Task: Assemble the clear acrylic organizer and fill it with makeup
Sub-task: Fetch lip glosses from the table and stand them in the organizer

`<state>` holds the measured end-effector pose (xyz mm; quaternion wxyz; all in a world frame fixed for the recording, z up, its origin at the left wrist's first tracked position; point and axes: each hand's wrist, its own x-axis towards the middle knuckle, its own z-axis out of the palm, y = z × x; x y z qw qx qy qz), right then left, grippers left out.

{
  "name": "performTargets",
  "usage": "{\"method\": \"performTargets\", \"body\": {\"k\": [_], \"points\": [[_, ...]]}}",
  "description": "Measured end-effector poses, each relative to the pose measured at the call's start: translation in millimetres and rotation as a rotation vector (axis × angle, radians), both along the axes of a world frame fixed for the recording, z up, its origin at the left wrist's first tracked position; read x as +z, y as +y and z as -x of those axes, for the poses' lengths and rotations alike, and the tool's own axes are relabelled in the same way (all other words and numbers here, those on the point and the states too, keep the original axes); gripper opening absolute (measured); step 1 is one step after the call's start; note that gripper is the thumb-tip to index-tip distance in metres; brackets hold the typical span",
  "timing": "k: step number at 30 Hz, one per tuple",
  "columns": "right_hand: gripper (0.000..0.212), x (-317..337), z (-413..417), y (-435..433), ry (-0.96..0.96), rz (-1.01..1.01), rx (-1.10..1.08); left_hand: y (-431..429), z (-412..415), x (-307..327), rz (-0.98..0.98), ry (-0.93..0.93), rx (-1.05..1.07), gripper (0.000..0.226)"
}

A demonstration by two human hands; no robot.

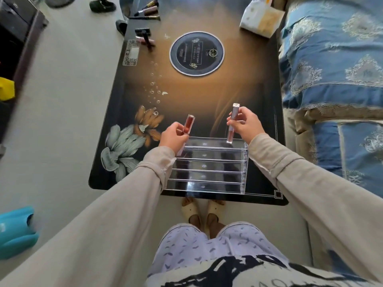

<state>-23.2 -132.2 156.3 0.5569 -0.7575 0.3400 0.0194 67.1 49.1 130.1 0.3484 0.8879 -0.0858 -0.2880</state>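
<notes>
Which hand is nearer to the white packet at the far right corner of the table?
Right. The right hand sits nearly straight in front of the white packet, toward the person; the left hand is further off to the left.

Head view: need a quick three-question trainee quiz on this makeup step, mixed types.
1. True or false: the right hand holds a pale tube.
2. What holds the red tube? A) left hand B) right hand C) neither
3. Fill in: the other makeup lies at the table's ____ end (near/far).
Key: 1 true; 2 A; 3 far.
</notes>
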Motion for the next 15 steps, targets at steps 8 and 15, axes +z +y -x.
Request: {"method": "performTargets", "body": {"k": [8,15], "points": [[0.014,-18.6,-1.2,9.3,0.041,0.036,0.029,-0.2,-13.9,-6.9,0.152,0.009,0.062,0.022],[0.019,-29.2,7.4,11.2,0.071,0.05,0.008,6.3,-18.3,-15.0,0.092,0.025,-0.162,0.017]]}}
